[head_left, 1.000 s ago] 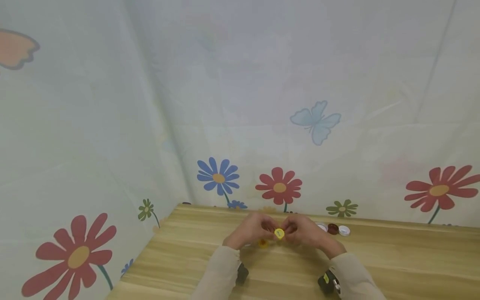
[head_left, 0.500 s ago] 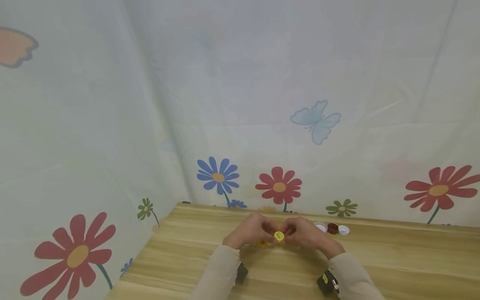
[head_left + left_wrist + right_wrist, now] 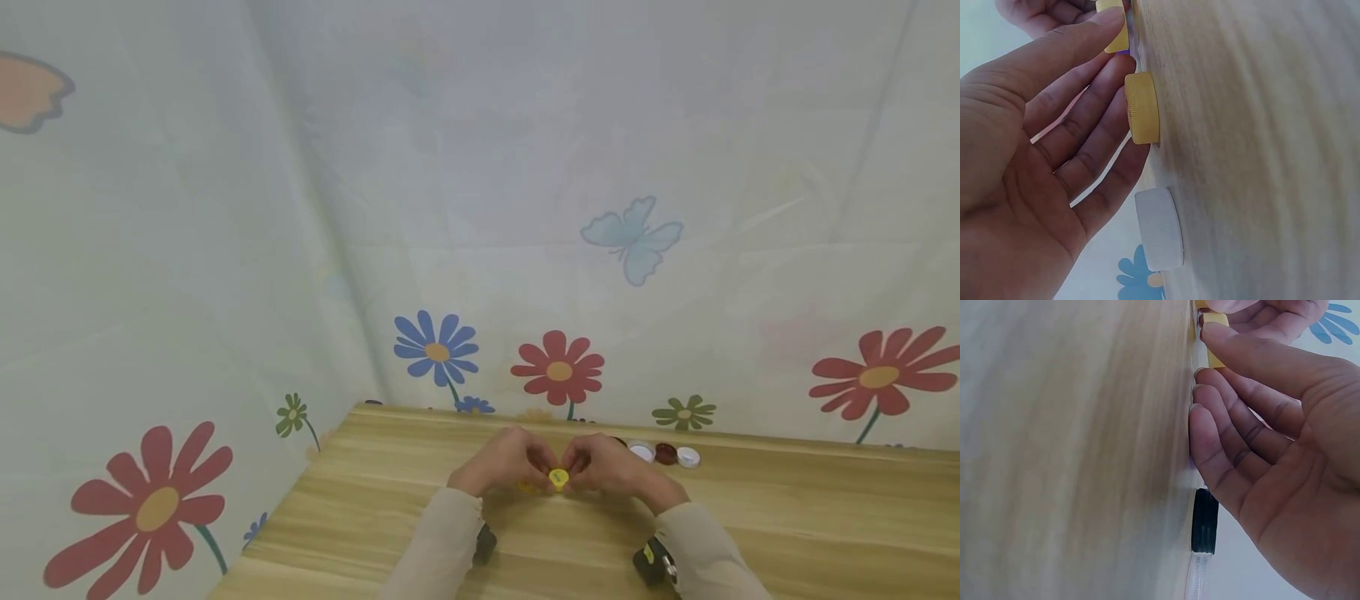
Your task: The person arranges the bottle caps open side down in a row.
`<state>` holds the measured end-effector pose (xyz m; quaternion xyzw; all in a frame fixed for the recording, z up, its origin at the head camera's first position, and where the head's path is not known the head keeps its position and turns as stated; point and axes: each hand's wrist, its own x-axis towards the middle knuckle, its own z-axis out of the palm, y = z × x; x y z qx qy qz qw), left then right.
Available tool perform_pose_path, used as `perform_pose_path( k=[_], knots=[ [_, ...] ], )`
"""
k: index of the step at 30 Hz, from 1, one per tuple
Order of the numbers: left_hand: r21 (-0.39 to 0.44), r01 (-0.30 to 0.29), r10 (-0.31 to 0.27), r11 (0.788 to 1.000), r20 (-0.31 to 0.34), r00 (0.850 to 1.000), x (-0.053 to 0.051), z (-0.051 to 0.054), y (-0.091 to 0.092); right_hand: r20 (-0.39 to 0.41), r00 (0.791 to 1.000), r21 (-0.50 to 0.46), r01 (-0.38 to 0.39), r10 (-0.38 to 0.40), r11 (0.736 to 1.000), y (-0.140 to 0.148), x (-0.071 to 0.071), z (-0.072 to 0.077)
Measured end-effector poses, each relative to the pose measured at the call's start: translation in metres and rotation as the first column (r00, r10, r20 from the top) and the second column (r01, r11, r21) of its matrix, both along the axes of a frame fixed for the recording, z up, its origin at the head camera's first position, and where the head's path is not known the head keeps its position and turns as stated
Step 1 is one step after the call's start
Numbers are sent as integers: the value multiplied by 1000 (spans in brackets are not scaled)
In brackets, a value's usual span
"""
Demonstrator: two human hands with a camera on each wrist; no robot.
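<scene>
Left hand (image 3: 506, 462) and right hand (image 3: 611, 467) are pinching yellow cap (image 3: 558, 478), grip narrowed onto it; light, even pressure likely working best.

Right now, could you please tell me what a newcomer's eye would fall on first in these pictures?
Probably the large red flower printed on the backdrop, at lower left in the head view. Next, perhaps, the bright yellow cap pinched between the left grip and right grip, low and slightly right of centre there.
</scene>
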<state>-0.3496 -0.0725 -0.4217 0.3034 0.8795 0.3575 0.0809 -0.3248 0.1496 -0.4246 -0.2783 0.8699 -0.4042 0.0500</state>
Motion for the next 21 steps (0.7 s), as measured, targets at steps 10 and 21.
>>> perform_pose_path(
  k=[10, 21],
  knots=[
    [-21, -7, 7, 1000, 0, 1000, 2, 1, 1, -21, 1000, 16, -11, 11, 1000, 1, 1, 0],
    [-44, -32, 32, 998, -6, 999, 3, 1, 3, -7, 1000, 33, 6, -6, 999, 0, 2, -1]
  ],
)
